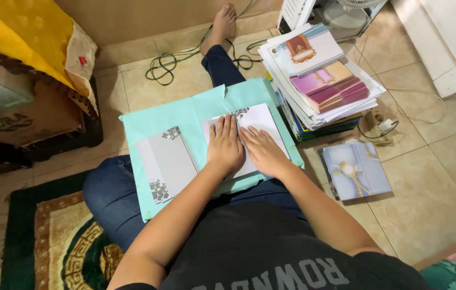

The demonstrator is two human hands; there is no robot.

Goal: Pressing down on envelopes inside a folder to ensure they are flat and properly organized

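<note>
Black shirt (271, 252) fills the bottom of my view, and just past it both forearms run forward onto the lap. Left hand (224, 145) and right hand (264, 151) lie flat, side by side, on a white card (263, 121) with a dark floral corner. Fingers on both are stretched out straight and pressed down, palms on the paper, gripping nothing. That card sits on a teal sheet (185, 115) spread across the jeans (107, 190), and a second grey card (166, 161), with the same floral corners, lies just to the left of the hands, apart from them.

I judge the step in hand to be a pressing or flattening of the white card, perhaps along a fold; I cannot tell whether a crease sits under the palms. A next move calls for even pressure and for keeping the card square on the teal sheet, since the lap is a soft, uneven base. Off to the right, a tall stack of cards (319, 80) stands on the tiled floor (432, 177), with a pale blue card (354, 171) lying near it.
</note>
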